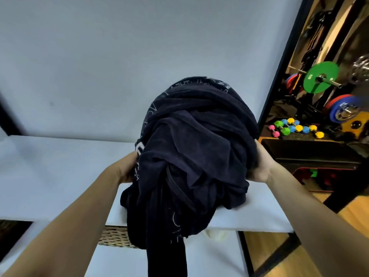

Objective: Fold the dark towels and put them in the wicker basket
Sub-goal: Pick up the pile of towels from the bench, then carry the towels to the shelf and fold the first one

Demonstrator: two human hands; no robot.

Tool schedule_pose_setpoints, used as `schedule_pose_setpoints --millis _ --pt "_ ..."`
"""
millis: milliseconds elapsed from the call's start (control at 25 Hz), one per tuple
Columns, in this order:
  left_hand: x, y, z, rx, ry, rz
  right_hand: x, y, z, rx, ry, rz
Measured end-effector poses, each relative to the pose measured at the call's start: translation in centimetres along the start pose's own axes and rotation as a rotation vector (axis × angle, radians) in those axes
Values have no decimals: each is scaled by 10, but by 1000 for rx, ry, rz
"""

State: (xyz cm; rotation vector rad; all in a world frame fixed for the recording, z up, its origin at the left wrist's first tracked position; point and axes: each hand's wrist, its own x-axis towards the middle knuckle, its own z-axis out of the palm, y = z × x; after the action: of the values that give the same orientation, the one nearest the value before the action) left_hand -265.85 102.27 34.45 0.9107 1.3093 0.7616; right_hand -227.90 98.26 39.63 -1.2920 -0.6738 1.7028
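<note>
While both hands, left hand (127,166) and right hand (259,166), clasp towel heap (195,152), wicker basket (113,236) mostly hidden.

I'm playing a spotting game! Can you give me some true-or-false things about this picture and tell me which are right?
1. Both hands hold the towels. True: the left hand and right hand grip the pile's sides.
2. The towels are neatly folded. False: they are a crumpled heap.
3. The towels are bright red. False: they are dark navy.
4. A basket peeks out below the towels. True.
5. The weight plate on the right is yellow. False: it is green.
6. Small dumbbells lie on the floor at right. True.
</note>
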Motion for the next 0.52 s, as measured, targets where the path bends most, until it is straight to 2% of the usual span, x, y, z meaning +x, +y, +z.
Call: schedule_pose_setpoints --millis 160,320,440,520 --pt "-17 4 10 -26 -19 -15 -17 6 13 64 60 -88" --pt "-28 -1 23 -10 -167 1 -28 15 9 101 119 -205" --pt "-25 -1 18 -6 -170 6 -35 22 8 -70 148 -176" --pt "-27 9 3 77 -190 23 -46 17 11 -240 239 -202"
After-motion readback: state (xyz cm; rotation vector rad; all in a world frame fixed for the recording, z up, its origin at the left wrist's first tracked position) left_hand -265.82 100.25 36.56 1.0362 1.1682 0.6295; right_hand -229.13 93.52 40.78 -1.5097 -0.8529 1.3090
